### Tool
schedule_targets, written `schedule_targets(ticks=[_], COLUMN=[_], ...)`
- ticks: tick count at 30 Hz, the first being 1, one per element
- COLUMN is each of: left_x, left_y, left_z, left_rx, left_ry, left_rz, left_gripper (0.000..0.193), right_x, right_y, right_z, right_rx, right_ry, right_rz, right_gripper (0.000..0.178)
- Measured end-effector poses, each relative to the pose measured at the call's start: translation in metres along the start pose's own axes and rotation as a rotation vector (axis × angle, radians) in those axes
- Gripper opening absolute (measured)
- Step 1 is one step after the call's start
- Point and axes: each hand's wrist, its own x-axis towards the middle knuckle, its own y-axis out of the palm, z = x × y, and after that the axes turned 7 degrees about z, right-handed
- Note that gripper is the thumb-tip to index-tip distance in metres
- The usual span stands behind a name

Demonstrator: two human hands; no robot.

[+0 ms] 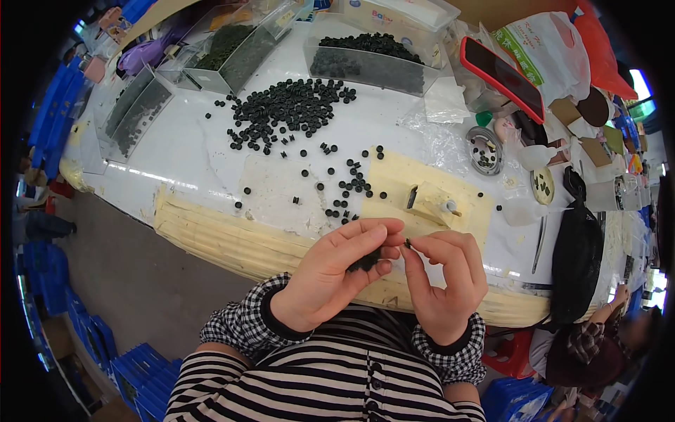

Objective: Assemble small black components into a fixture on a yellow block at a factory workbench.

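My left hand [337,271] is cupped around a handful of small black parts [365,261] near the table's front edge. Between the thumb and forefinger of my right hand [448,281] is a tiny dark piece [408,243], too small to name. The fingertips of both hands nearly meet there. Just beyond them, several black spool-shaped pieces [355,184] lie loose, and a larger heap of the same pieces [288,109] spreads farther back. A cream-taped block fixture [432,202] with a slot and a pale knob sits on a taped patch ahead of my right hand.
Clear bins [365,74] of black parts stand along the back. At right are a red-cased phone [503,79], a round dish [485,150], metal tweezers [539,245] and a black bag [578,253]. Padded yellow tape [211,225] covers the front edge. Another person [590,344] sits at lower right.
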Motion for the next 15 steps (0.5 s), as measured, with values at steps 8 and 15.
schedule_targets(ticks=[8, 15], left_x=[0.005, 0.004], left_y=[-0.006, -0.006], left_z=[0.005, 0.002], left_rx=[0.046, -0.042], left_ry=[-0.068, -0.035], left_rz=[0.102, 0.126], left_gripper=[0.022, 0.019], right_x=[-0.002, -0.002], right_y=[-0.005, -0.012], right_z=[0.005, 0.004], right_rx=[0.058, 0.153], right_ry=[0.05, 0.061], right_rz=[0.016, -0.026], right_gripper=[0.023, 0.024])
